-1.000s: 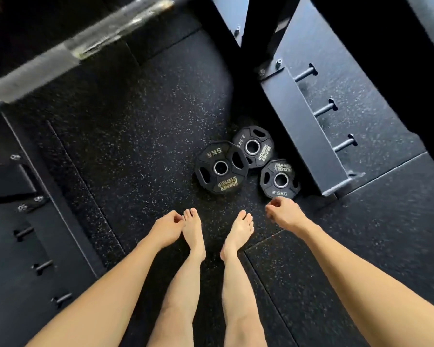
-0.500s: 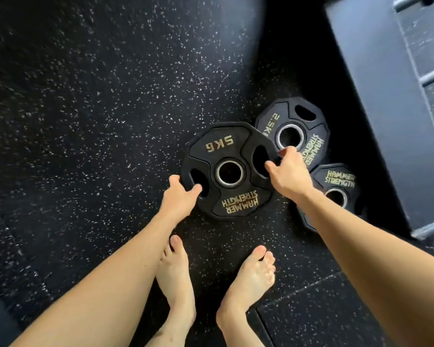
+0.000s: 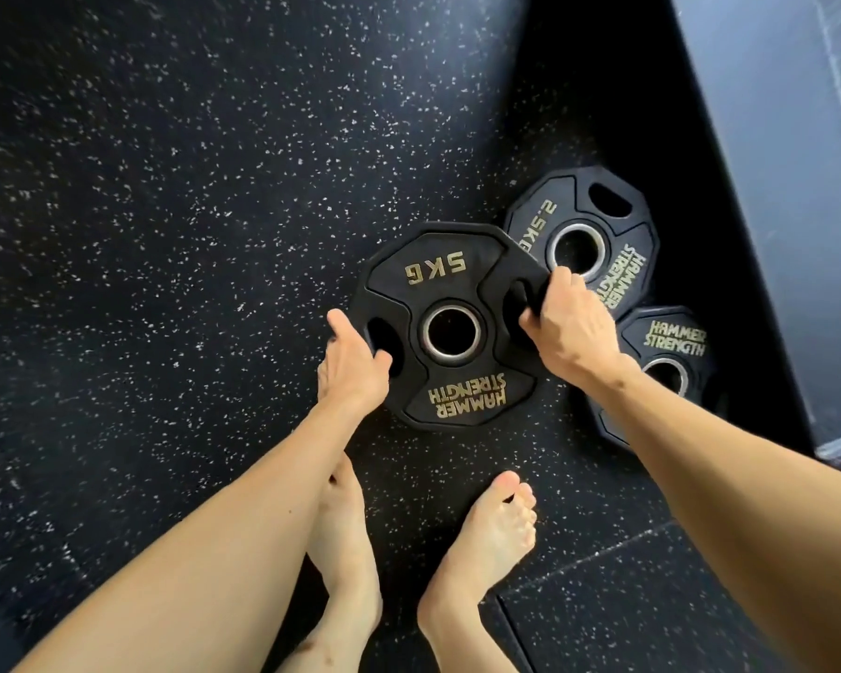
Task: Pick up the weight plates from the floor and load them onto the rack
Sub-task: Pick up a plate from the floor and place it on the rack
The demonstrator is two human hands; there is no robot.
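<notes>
A black 5 kg plate with gold lettering lies on the speckled rubber floor in front of my bare feet. My left hand grips its left edge, thumb in the left grip slot. My right hand grips its right edge, fingers curled through the right slot. Behind it to the right lies a 2.5 kg plate, partly under the 5 kg plate. A second small plate lies to the right, half hidden by my right forearm.
The dark grey base of the rack runs along the right side, close to the small plates. My bare feet stand just below the 5 kg plate. Open speckled floor spreads to the left.
I have bent down closer to the plates. Both hands went from hanging near my feet to the 5 kg plate, and their fingers have now closed into its slots.
</notes>
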